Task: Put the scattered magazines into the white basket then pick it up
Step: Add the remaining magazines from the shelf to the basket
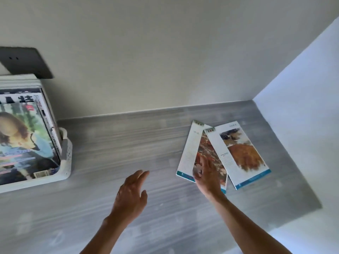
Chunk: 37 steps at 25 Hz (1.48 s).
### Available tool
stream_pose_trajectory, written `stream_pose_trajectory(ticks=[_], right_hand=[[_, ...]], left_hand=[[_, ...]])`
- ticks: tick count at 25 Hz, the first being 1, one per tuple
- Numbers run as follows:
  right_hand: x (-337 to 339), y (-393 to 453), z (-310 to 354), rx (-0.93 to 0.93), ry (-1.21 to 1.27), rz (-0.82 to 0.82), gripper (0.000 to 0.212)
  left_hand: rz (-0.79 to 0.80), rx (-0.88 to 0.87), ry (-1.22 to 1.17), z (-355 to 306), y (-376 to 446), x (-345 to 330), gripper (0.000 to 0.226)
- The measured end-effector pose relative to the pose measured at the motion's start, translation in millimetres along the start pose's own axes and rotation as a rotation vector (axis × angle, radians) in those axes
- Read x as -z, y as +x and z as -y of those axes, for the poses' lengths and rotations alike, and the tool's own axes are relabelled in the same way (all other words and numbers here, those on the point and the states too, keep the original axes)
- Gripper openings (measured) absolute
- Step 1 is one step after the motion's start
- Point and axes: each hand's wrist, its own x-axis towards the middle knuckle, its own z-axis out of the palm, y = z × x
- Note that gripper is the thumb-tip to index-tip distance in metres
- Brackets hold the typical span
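Magazines (236,153) lie under the flat, spread right hand (207,176); left hand (131,195) hovers open.

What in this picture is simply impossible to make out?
Head view only:
- White basket: its left part is cut off by the frame edge.
- Lower magazine: partly covered by the upper magazine and the right hand.
- Small print on both: blurred.
- Left hand: whether it touches the table.
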Motion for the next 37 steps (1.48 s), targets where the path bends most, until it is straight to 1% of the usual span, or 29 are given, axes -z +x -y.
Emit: stream_pose_trajectory(ticks=[3, 5, 7, 9, 13, 17, 19, 22, 24, 25, 26, 27, 28, 29, 30, 31, 33, 34, 35, 36, 37], right_hand=[[32.2, 28.5, -66.1, -0.167, -0.126, 0.044, 0.076], [48.1, 45.6, -95.3, -0.188, -0.229, 0.056, 0.074], [54.9, 56.3, -113.2, -0.195, -0.276, 0.080, 0.070], [51.2, 57.1, -123.8, -0.151, -0.337, 0.084, 0.064], [43.0, 60.7, -130.0, 0.032, -0.491, 0.015, 0.058], [36.7, 64.8, -122.5, 0.095, -0.606, -0.010, 0.039], [46.7, 69.3, -128.9, 0.093, -0.571, 0.008, 0.039], [68.0, 73.8, -133.9, 0.021, -0.380, 0.007, 0.040], [74.3, 67.4, -117.4, 0.004, -0.131, 0.041, 0.037], [74.1, 60.4, -104.0, 0.055, -0.033, 0.099, 0.034], [75.1, 53.0, -86.9, 0.145, 0.030, 0.172, 0.032], [76.5, 43.8, -69.4, 0.243, 0.085, 0.251, 0.029], [80.1, 34.2, -50.4, 0.333, 0.164, 0.323, 0.025], [84.5, 26.7, -30.7, 0.412, 0.257, 0.387, 0.022], [88.4, 20.4, -12.9, 0.459, 0.355, 0.452, 0.017], [92.3, 16.6, 2.8, 0.468, 0.477, 0.529, 0.014], [99.9, 13.2, 28.1, 0.406, 0.762, 0.689, 0.020], [103.0, 13.5, 37.8, 0.380, 0.867, 0.736, 0.024], [104.2, 13.3, 48.5, 0.378, 0.925, 0.765, 0.028], [103.0, 12.1, 58.4, 0.386, 0.959, 0.787, 0.029], [98.4, 10.3, 70.9, 0.397, 0.974, 0.792, 0.030]], left_hand=[[0.231, -0.069, 0.279, -37.9, 25.6, -44.3, 0.070], [0.337, -0.044, 0.422, -66.5, 46.2, -68.9, 0.075], [0.360, 0.055, 0.466, -87.3, 64.5, -89.5, 0.078], [0.367, 0.108, 0.495, -95.4, 73.7, -103.8, 0.081], [0.405, 0.116, 0.571, -93.4, 74.5, -113.9, 0.092], [0.495, 0.132, 0.630, -91.5, 83.2, -106.1, 0.093], [0.523, 0.143, 0.633, -94.5, 87.3, -103.5, 0.093], [0.570, 0.152, 0.587, -91.9, 85.4, -103.7, 0.095], [0.542, 0.152, 0.474, -87.3, 87.0, -92.5, 0.090], [0.511, 0.160, 0.388, -86.4, 88.1, -84.5, 0.085], [0.464, 0.186, 0.279, -87.3, 90.1, -74.5, 0.079], [0.404, 0.255, 0.120, -88.5, 89.3, -65.0, 0.077], [0.339, 0.352, -0.092, -89.9, 88.0, -55.1, 0.082], [0.248, 0.429, -0.313, -87.6, 85.7, -46.2, 0.091], [0.123, 0.468, -0.498, -80.4, 81.2, -38.5, 0.097], [-0.008, 0.483, -0.641, -70.3, 74.1, -28.8, 0.102], [-0.203, 0.478, -0.888, -45.5, 59.6, -7.5, 0.103], [-0.242, 0.461, -1.023, -33.5, 53.7, 3.8, 0.099], [-0.227, 0.432, -1.151, -23.6, 46.5, 17.8, 0.094], [-0.184, 0.397, -1.260, -17.3, 38.3, 30.0, 0.085], [-0.178, 0.373, -1.322, -12.8, 27.5, 42.9, 0.072]])
